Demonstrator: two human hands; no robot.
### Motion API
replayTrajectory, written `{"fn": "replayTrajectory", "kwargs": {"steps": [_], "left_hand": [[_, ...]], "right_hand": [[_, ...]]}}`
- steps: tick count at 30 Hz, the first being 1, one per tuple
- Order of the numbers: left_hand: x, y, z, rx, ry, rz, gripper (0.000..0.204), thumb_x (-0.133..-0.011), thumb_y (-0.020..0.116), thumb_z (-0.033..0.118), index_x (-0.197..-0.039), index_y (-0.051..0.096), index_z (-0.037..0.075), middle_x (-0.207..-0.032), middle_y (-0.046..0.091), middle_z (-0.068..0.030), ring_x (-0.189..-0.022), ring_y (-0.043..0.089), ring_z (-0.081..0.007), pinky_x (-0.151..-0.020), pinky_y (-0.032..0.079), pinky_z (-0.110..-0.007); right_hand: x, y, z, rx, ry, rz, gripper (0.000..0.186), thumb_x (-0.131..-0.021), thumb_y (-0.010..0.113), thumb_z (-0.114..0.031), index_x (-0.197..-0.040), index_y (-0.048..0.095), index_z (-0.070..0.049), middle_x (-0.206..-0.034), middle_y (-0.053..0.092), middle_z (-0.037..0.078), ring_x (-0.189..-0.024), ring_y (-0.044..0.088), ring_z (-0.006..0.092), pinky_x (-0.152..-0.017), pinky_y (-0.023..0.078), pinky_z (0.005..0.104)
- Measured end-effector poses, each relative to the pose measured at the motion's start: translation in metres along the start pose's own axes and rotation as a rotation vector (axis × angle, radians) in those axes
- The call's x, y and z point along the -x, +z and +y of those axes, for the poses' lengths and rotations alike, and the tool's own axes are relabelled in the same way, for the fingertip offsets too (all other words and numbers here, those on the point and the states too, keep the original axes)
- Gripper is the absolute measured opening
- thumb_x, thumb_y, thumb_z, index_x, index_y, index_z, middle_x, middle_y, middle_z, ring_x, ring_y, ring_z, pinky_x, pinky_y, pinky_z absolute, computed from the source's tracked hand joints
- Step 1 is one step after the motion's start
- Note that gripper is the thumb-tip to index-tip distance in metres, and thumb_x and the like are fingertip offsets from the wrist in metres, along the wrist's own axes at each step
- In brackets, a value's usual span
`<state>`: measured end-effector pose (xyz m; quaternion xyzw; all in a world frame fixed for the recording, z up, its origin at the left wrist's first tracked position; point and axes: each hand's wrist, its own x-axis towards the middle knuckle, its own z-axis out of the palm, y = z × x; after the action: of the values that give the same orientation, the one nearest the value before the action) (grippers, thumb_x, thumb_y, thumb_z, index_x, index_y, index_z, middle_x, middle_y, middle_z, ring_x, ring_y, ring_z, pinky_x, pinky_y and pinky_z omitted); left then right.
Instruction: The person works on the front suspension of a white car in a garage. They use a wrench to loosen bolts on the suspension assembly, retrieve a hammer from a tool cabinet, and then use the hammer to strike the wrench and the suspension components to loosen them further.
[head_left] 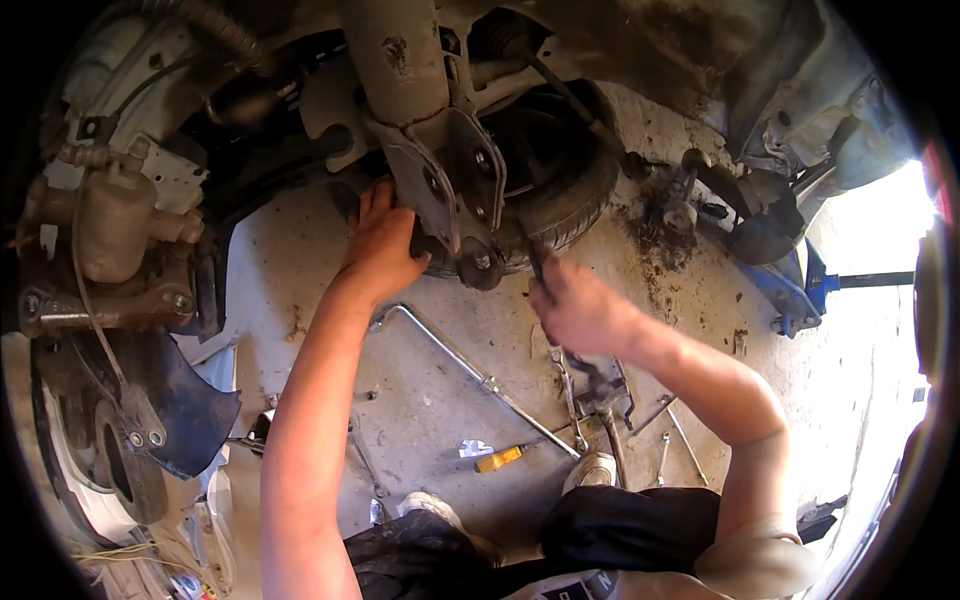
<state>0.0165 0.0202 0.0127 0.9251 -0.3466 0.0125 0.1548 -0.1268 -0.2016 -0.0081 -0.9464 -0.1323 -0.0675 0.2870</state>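
Fingers of the right hand (582,305) wrap a dark tool (536,262) at four o'clock from the strut bracket (410,165), near twelve in view; the left hand (380,245), loosely spread at seven, should ideally brace clear of its path.

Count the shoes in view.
2: the left shoe, to the right of the left forearm, and the right shoe, right of the yellow handle. Both are partly hidden.

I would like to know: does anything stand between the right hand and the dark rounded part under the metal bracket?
Only the dark tool that the right hand grips shows between it and the rounded part; no other obstacle is visible. The tyre appears to lie beyond.
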Motion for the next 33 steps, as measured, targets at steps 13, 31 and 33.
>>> {"fn": "replayTrajectory", "kwargs": {"steps": [13, 31, 33], "left_hand": [[-0.004, -0.003, 0.003, -0.025, 0.018, -0.015, 0.072, -0.063, 0.079, 0.012, -0.128, 0.046, 0.006, -0.138, 0.034, -0.0161, -0.131, 0.029, -0.0360, -0.108, 0.031, -0.046], [-0.005, -0.004, 0.008, -0.068, -0.002, -0.028, 0.063, -0.064, 0.078, 0.012, -0.121, 0.052, 0.005, -0.139, 0.033, -0.0169, -0.133, 0.027, -0.0357, -0.109, 0.029, -0.046], [-0.004, -0.002, 0.005, -0.036, -0.010, -0.021, 0.063, -0.064, 0.078, 0.012, -0.121, 0.052, 0.004, -0.139, 0.033, -0.0174, -0.133, 0.027, -0.0359, -0.109, 0.029, -0.046]], "right_hand": [[0.008, 0.092, 0.036, -0.256, 0.331, 0.163, 0.072, -0.087, 0.048, -0.009, -0.141, 0.003, 0.008, -0.067, 0.059, 0.024, -0.063, 0.060, 0.0412, -0.058, 0.048, 0.0463], [-0.035, -0.079, -0.017, -0.324, 0.513, -0.420, 0.027, -0.093, 0.048, -0.020, -0.091, 0.058, 0.005, -0.081, 0.063, 0.018, -0.079, 0.064, 0.0303, -0.068, 0.050, 0.0383], [-0.039, -0.081, -0.011, -0.193, 0.271, -0.535, 0.027, -0.093, 0.043, -0.016, -0.094, 0.060, 0.004, -0.077, 0.057, 0.016, -0.088, 0.061, 0.0296, -0.073, 0.051, 0.0380]]}}
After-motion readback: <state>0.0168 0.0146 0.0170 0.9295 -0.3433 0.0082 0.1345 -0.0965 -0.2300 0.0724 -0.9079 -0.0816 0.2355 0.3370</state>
